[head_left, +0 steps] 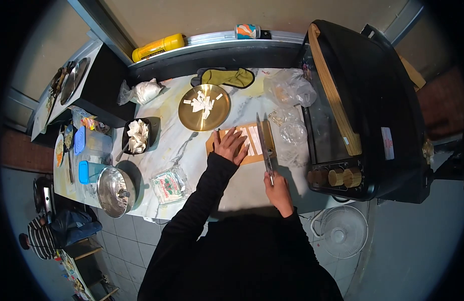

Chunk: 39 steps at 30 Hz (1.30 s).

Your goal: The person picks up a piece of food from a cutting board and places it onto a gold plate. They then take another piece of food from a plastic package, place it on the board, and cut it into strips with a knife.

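A wooden board lies on the marble-look table, with white strips laid side by side on it. My left hand rests flat over the strips on the board's left part, fingers spread. My right hand is wrapped round the handle of a knife; the blade points away from me over the board's right part, beside the strips. Beyond the board, a round gold plate holds several short white pieces.
A black bowl with white contents, a steel bowl, blue-lidded containers and a plastic packet are on the left. Plastic bags and a large black oven stand right. A green-black cloth lies behind.
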Motion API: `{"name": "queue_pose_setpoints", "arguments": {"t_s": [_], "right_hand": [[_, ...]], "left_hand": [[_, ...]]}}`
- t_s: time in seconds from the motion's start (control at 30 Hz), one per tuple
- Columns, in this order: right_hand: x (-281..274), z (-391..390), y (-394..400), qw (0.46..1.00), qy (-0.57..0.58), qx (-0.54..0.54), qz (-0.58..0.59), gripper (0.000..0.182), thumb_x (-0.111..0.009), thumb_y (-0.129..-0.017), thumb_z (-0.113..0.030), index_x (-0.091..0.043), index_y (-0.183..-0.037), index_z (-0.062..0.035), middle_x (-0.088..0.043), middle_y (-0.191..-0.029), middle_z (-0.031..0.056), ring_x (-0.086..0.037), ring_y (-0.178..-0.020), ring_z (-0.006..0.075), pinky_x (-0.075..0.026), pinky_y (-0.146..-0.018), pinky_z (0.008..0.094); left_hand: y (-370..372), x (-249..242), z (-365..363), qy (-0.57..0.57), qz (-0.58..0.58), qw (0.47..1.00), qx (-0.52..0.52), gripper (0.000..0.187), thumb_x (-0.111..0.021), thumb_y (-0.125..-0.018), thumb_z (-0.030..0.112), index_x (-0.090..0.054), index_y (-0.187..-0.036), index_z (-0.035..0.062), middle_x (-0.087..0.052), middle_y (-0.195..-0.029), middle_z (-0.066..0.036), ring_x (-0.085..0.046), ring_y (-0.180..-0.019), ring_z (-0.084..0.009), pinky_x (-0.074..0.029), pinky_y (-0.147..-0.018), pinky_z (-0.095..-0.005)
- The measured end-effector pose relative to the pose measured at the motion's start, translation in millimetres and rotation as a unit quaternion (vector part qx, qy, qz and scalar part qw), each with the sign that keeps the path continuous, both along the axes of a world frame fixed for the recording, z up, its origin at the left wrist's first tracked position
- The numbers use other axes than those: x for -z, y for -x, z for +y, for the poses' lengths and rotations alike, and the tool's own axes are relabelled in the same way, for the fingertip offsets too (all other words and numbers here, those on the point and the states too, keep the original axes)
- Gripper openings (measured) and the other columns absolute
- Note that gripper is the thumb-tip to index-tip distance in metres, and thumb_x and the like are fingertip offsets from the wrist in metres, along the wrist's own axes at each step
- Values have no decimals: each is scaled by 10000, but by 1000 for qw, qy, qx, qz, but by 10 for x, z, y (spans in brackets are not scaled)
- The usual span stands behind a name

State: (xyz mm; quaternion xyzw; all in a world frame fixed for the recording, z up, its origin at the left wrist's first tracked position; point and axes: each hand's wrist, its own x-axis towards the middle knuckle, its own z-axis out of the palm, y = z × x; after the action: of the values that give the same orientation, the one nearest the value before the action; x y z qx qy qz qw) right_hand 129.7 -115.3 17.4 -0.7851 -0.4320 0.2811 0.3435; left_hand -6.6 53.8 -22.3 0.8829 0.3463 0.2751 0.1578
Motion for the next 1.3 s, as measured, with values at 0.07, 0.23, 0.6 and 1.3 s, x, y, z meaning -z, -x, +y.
{"name": "queue_pose_setpoints", "arguments": {"t_s": [0.07, 0.23, 0.6, 1.3], "right_hand": [[67, -7, -59, 1000, 10, -1, -1, 320, -535, -944, -285, -592, -858, 18, -618, -745, 270, -611, -762, 467, -471, -641, 523], [111, -5, -78, 1000, 25, 2, -2, 327, -534, -945, -293, -583, -849, 16, -623, -749, 268, -608, -770, 472, -471, -649, 524], [273, -58, -80, 1000, 0, 10, 1, 300, -552, -937, -271, -573, -843, 14, -621, -757, 272, -600, -768, 483, -468, -644, 533], [235, -47, -94, 1000, -2, -5, 15, 290, -559, -935, -258, -556, -837, 14, -611, -749, 269, -594, -741, 475, -462, -625, 518]], "left_hand": [[-2, -24, -6, -5, 9, 1000, 2, 327, -635, -856, 312, -662, -1138, 149, -594, -1252, -60, -436, -1315, -270, -118, -1101, -666], [-8, -163, -41, -32, 49, 998, 15, 297, -615, -871, 316, -664, -1129, 176, -562, -1284, -98, -407, -1323, -298, -152, -1090, -668], [-58, -166, -48, -41, 57, 997, -7, 343, -663, -815, 384, -676, -1101, 195, -478, -1317, -123, -378, -1319, -331, -138, -1086, -679], [21, -189, -46, -10, 83, 996, -31, 309, -706, -763, 347, -676, -1023, 183, -467, -1316, -99, -364, -1334, -324, -129, -1105, -661]]}}
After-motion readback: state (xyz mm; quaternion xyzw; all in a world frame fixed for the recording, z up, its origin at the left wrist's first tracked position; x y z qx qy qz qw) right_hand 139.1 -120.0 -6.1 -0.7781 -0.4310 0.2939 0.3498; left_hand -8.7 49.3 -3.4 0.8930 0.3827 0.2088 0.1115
